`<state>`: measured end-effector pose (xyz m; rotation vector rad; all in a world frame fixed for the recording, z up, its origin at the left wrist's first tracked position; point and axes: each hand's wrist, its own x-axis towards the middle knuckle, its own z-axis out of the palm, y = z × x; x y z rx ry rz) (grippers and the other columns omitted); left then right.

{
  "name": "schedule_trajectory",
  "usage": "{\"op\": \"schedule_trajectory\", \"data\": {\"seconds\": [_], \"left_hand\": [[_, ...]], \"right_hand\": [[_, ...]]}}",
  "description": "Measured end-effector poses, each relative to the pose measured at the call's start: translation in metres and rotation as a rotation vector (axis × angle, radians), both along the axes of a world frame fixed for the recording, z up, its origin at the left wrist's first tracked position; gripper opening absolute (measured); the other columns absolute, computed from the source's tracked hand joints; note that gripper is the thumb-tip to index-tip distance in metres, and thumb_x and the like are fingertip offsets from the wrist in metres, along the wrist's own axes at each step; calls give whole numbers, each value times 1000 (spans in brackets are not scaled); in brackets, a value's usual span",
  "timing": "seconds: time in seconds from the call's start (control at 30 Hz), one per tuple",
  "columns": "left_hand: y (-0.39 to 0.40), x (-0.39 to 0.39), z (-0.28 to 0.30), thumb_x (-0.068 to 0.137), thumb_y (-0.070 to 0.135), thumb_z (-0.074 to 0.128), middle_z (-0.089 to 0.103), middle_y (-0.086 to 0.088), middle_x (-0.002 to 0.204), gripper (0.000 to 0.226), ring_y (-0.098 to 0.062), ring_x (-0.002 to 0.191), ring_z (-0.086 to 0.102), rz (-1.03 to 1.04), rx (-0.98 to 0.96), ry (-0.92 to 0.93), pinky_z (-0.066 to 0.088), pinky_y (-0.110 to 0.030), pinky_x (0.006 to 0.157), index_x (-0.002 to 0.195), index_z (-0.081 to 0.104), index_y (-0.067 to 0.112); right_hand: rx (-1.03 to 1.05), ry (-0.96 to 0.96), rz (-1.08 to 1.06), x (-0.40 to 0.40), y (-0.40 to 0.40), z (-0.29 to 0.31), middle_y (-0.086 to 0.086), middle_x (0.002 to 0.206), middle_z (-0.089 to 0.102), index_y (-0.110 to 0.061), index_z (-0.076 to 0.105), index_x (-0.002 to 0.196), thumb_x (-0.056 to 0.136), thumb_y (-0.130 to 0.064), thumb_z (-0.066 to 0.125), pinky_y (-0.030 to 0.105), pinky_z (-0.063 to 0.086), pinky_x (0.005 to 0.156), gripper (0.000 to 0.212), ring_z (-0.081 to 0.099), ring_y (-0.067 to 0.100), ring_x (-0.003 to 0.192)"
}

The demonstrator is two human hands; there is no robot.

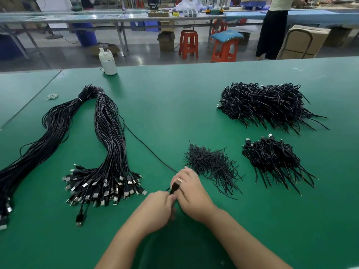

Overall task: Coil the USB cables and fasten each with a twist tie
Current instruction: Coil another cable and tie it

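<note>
Left hand [158, 207] and right hand [189, 188] both pinch one cable [147, 147] at its plug [174, 188], near the ties [211, 165]. Risk: trailing slack snags the bundle [108, 152], dragging neighbours.

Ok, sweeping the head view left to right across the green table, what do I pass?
Far-left cable bundle → bundle with fanned USB plugs → the two hands, left hand then right hand, on one cable → loose twist ties → coiled cable piles.

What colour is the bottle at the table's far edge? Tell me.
White, a white bottle on the green table; head view shows it.
</note>
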<state>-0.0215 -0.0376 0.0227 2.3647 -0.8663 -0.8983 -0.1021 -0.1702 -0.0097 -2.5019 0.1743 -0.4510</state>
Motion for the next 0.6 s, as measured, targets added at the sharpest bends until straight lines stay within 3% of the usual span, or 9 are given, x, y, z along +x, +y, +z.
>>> {"op": "schedule_trajectory", "data": {"seconds": [0.13,0.23,0.3,0.4,0.43,0.5,0.57,0.6], "left_hand": [[6,8,8,103,39,37,65,0,70,43,-20,71,61,22,-92,-155,46,-35,65,71,56,18],[8,11,14,105,36,37,51,9,62,42,-6,61,48,66,-228,-252,31,-23,53,65,43,24],[13,12,16,105,34,39,50,13,55,42,0,54,45,1,-271,-192,31,-19,51,63,40,28],[20,17,17,105,35,38,52,25,54,41,3,51,44,-38,-375,-56,33,-16,52,67,55,37],[21,19,17,104,39,38,54,26,59,39,5,56,45,4,-443,-19,35,-12,56,72,61,40],[23,22,14,99,46,37,65,27,89,36,2,87,60,113,-592,92,43,-16,82,98,71,34],[21,21,8,100,44,37,66,21,121,41,1,120,57,240,-758,216,38,-23,104,126,64,28],[19,21,8,102,42,35,65,17,127,42,0,126,54,320,-855,283,36,-26,108,132,60,26]], "right_hand": [[-54,27,58,11,-3,26,-1,87,47,-10,54,87,99,-14,43,38,39,87,17,42,18,85],[34,26,64,18,0,42,-3,85,45,-13,50,87,103,-20,39,39,40,79,21,44,18,80],[146,32,74,20,5,49,0,85,44,-17,45,84,102,-22,36,42,42,76,21,44,20,78],[213,0,87,19,12,55,2,86,45,-14,49,86,103,-23,36,40,42,77,23,45,19,80],[222,-15,81,19,14,55,2,88,47,-12,53,89,104,-22,37,38,42,79,24,46,18,81],[248,-44,55,19,18,57,-1,89,50,-10,59,94,104,-18,40,32,40,82,23,48,16,85],[250,-62,39,20,23,60,-5,87,51,-11,58,92,104,-15,41,28,37,80,22,47,12,83],[266,-62,34,20,26,61,-7,84,50,-14,56,89,104,-16,41,25,36,77,22,45,8,80]]}}
